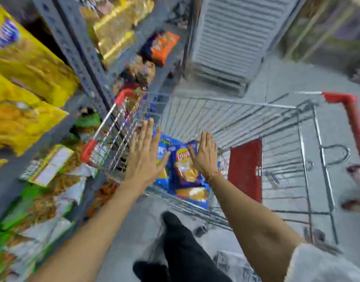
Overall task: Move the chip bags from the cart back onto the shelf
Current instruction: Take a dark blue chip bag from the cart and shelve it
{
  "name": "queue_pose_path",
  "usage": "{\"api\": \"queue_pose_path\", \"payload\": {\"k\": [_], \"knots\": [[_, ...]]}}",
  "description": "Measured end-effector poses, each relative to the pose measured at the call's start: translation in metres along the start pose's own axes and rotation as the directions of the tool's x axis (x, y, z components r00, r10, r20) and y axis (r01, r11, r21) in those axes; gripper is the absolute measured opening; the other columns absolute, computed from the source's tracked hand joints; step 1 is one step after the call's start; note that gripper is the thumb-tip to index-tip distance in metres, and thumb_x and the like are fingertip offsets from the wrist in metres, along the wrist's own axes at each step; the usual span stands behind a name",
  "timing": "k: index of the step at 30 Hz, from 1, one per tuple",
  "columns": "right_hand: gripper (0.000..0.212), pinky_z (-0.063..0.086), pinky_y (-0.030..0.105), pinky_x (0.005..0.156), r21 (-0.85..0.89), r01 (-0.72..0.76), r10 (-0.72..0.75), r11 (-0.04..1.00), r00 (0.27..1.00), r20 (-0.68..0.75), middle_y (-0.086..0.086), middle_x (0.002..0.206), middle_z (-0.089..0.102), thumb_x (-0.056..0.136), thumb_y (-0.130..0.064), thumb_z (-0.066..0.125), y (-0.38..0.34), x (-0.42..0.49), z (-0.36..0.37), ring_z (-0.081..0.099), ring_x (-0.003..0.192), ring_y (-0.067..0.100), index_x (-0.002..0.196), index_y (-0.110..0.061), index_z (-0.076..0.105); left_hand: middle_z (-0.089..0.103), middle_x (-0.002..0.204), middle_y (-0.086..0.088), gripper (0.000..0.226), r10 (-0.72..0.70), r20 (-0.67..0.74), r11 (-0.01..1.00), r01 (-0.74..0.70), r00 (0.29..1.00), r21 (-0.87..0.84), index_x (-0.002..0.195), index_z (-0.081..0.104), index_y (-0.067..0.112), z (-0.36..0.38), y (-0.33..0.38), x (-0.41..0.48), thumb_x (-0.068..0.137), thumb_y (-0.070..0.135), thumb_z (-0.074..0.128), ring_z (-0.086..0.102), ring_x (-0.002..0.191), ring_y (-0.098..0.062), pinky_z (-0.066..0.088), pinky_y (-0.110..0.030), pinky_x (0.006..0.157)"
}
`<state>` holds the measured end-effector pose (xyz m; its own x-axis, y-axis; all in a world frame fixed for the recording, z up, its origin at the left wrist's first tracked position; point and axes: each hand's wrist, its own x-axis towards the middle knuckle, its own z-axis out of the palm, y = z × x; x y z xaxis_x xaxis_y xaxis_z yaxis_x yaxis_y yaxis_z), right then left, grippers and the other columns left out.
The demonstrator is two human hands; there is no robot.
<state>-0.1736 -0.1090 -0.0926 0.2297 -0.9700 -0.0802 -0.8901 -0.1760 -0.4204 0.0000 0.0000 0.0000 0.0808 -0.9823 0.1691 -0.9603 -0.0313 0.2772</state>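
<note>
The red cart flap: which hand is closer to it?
Right. The right hand sits just left of the red cart flap; the left hand is farther left, beyond the chip bags.

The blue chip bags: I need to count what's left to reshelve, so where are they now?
Head view: the blue chip bags lie in the cart, between the left hand and right hand.

The chip bags (185, 169) in the cart (236, 119) are blue with yellow chips and a red-and-yellow logo. The cart is silver wire with red corner caps, a red handle (352, 119) and a red flap (245, 169). The shelf (77, 49) is grey, perforated, holding yellow bags (26, 64), an orange pack (163, 46) and green-and-white packets (32, 216).
</note>
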Motion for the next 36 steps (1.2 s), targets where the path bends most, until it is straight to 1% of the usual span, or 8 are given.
{"api": "queue_pose_path", "payload": {"k": [5,8,14,22,28,32,33,36], "knots": [[0.084,0.028,0.048,0.112,0.008,-0.284,0.267,0.959,0.909,0.32,0.025,0.148,0.032,0.087,-0.052,0.051,0.045,-0.014,0.05,0.032,0.136,0.037,0.144,0.001,0.02,0.023,0.154,-0.018,0.067,-0.037,0.274,0.991,0.071,0.961,-0.113,0.141,0.036,0.007,0.039,0.009,-0.032,0.088,0.047,0.034,0.015,0.145,-0.031,0.015,-0.044,0.118],[0.086,0.036,0.048,0.106,0.107,-0.429,0.338,0.897,0.821,0.46,0.024,0.141,0.044,0.078,-0.053,0.063,0.055,-0.009,0.066,0.043,0.129,0.038,0.137,0.001,0.032,0.042,0.146,-0.015,0.055,-0.06,0.377,0.975,0.135,0.924,-0.176,0.131,0.051,0.007,0.047,0.003,-0.032,0.09,0.041,0.038,0.029,0.141,-0.024,0.023,-0.037,0.115],[0.082,0.044,0.038,0.096,0.238,-0.535,0.353,0.811,0.771,0.53,0.015,0.131,0.055,0.067,-0.035,0.081,0.066,0.004,0.082,0.053,0.117,0.032,0.131,-0.003,0.04,0.07,0.115,-0.008,0.035,-0.1,0.299,0.978,0.149,0.949,-0.147,0.111,0.066,0.017,0.052,0.004,-0.037,0.092,0.034,0.042,0.061,0.11,-0.028,0.048,-0.039,0.081],[0.07,0.049,0.048,0.097,0.243,-0.645,0.37,0.724,0.661,0.652,0.016,0.125,0.059,0.066,-0.027,0.083,0.068,0.007,0.09,0.057,0.112,0.033,0.121,0.0,0.05,0.074,0.088,-0.01,0.038,-0.079,0.23,0.987,0.108,0.97,-0.117,0.094,0.068,0.016,0.056,0.003,-0.041,0.09,0.037,0.036,0.065,0.08,-0.039,0.04,-0.035,0.059],[0.055,0.051,0.045,0.094,0.36,-0.638,0.305,0.681,0.694,0.652,0.018,0.119,0.062,0.073,-0.018,0.077,0.051,0.006,0.067,0.058,0.098,0.027,0.119,0.003,0.054,0.071,0.077,-0.012,0.039,-0.101,0.257,0.984,0.135,0.961,-0.117,0.082,0.064,0.011,0.053,0.005,-0.041,0.091,0.037,0.036,0.063,0.074,-0.037,0.032,-0.031,0.056],[0.032,0.054,0.028,0.069,0.508,-0.602,0.292,0.616,0.773,0.563,0.014,0.098,0.063,0.075,-0.014,0.076,0.031,0.004,0.04,0.058,0.083,0.023,0.097,0.001,0.058,0.072,0.096,-0.009,0.037,-0.102,0.288,0.978,0.149,0.952,-0.144,0.1,0.066,0.016,0.048,0.004,-0.038,0.093,0.039,0.038,0.065,0.088,-0.033,0.036,-0.031,0.061],[0.03,0.055,0.026,0.07,0.547,-0.582,0.284,0.602,0.796,0.535,0.015,0.097,0.065,0.075,-0.012,0.076,0.026,0.004,0.032,0.062,0.084,0.026,0.095,0.001,0.058,0.071,0.101,-0.008,0.037,-0.094,0.295,0.977,0.145,0.951,-0.155,0.104,0.065,0.016,0.044,0.003,-0.037,0.094,0.038,0.037,0.064,0.092,-0.031,0.037,-0.031,0.063],[0.048,0.054,0.045,0.09,0.645,-0.51,0.245,0.569,0.854,0.458,0.033,0.113,0.064,0.073,-0.006,0.076,0.003,0.003,0.001,0.064,0.102,0.038,0.11,0.016,0.056,0.07,0.105,-0.01,0.035,-0.088,0.239,0.961,0.145,0.967,-0.234,0.107,0.064,0.014,0.016,-0.005,-0.032,0.094,0.035,0.04,0.063,0.096,-0.031,0.049,-0.037,0.074]]}}
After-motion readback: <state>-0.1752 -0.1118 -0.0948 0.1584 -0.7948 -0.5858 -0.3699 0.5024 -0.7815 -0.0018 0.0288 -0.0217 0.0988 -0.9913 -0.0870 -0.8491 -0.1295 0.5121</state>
